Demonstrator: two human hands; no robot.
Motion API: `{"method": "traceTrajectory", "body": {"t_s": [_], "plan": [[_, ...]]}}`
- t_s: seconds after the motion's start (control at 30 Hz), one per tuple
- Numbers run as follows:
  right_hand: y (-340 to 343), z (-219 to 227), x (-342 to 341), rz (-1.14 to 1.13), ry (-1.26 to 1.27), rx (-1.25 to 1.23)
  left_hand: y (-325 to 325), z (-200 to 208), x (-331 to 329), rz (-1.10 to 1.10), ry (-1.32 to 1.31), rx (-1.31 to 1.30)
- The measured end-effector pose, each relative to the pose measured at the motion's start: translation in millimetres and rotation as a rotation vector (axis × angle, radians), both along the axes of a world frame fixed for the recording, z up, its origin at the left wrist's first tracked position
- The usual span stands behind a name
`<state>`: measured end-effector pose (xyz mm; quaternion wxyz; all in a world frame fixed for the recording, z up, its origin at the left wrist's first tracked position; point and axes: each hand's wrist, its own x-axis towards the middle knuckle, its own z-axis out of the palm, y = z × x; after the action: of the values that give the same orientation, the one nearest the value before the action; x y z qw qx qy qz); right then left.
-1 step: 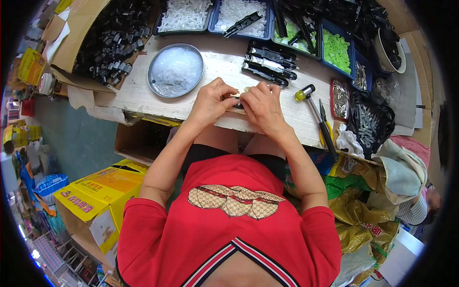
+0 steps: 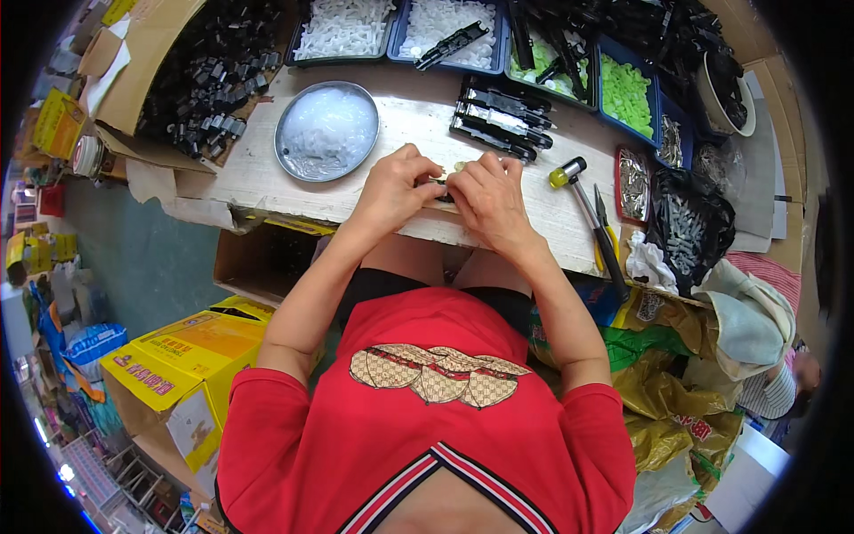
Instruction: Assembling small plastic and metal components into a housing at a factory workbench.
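Note:
Close to the table's front edge, my left hand and my right hand meet with bent, pinching fingers. Between their fingertips shows a small dark part, mostly covered, so its kind cannot be made out. A small yellowish piece lies just beyond the fingers. Farther back is a row of long black plastic assemblies, some with shiny metal strips. On the left stands a round metal plate holding a clear, whitish mass.
Right of my hands lie a yellow-headed hammer and yellow-handled pliers. Trays of white pieces and green pieces line the back. A carton of black parts stands left; a black bag of grey pieces sits right.

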<state>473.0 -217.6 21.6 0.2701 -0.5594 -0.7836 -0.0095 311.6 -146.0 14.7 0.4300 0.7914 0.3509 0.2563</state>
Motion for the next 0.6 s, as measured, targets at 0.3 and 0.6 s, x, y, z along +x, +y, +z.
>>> {"method": "traceTrajectory", "body": {"t_s": [0.3, 0.6], "plan": [[-10, 2, 17, -0.099, 0.313, -0.024, 11, 30, 24, -0.185, 0.502, 0.241], [-43, 7, 65, -0.260, 0.688, -0.095, 58, 62, 102, -0.251, 0.375, 0.458]]}}
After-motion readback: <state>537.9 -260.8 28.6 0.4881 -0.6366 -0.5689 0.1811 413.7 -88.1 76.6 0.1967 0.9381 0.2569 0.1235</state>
